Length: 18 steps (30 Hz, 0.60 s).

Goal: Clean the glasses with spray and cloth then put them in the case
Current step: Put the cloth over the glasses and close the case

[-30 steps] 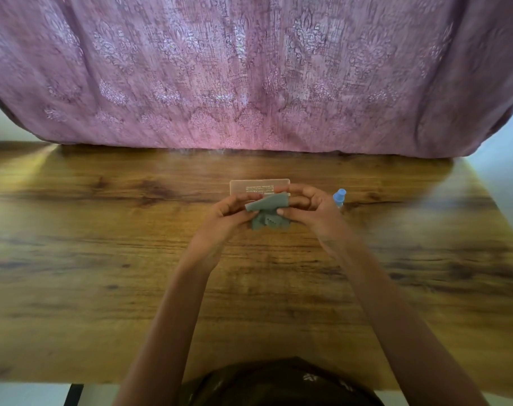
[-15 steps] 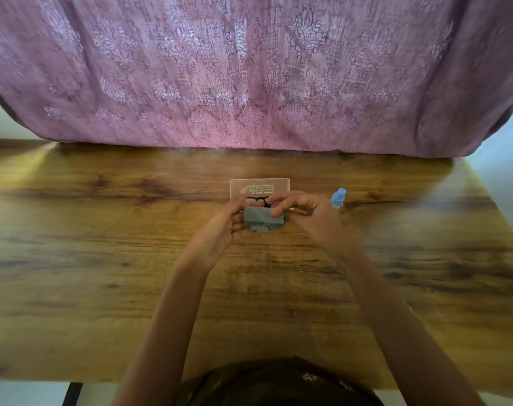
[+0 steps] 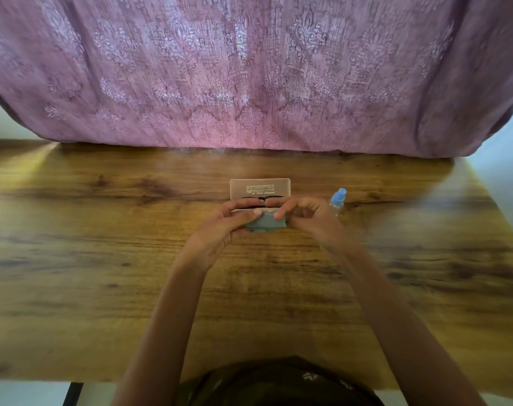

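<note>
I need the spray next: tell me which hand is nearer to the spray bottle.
Right. The right hand sits just beside the spray bottle, its wrist side almost against it. The left hand is on the far side of the grey cloth, well away from it.

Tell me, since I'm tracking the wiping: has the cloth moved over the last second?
Yes. The grey cloth has dropped slightly toward the person: earlier it overlapped the open case's lid; now it sits just below it, between left hand and right hand.
</note>
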{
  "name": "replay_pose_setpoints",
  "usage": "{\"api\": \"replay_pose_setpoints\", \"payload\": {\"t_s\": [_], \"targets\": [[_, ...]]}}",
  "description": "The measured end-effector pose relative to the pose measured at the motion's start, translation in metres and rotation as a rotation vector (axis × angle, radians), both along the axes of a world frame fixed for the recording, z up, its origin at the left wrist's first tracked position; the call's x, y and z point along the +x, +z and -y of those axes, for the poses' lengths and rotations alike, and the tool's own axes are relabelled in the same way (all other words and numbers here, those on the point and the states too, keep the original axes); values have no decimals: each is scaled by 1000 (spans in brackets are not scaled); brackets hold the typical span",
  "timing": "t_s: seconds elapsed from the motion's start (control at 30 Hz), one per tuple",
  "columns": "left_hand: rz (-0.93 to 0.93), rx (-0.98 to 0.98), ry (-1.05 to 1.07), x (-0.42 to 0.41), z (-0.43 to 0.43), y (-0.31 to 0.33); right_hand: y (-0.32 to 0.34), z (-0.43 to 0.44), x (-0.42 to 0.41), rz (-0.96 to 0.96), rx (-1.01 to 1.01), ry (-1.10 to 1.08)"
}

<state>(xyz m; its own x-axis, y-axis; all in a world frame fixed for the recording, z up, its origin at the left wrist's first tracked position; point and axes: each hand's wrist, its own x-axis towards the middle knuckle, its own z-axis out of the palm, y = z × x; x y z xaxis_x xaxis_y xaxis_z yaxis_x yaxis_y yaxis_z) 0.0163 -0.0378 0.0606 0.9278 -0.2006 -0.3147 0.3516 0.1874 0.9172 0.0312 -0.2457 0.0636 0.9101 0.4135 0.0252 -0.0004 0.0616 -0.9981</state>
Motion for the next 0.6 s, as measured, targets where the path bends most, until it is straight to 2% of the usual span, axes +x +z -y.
{"api": "replay_pose_setpoints", "payload": {"t_s": [0.13, 0.3, 0.43, 0.6], "targets": [[23, 43, 19, 2, -2, -4, -6, 3, 1, -47, -21, 5], [86, 123, 29, 5, -2, -7, -12, 2, 3, -313, 34, -14], [135, 156, 23, 5, 1, -8, -16, -3, 5, -325, -108, -38], [165, 267, 88, 5, 4, -16, -20, -6, 3, -321, -61, -150]]}}
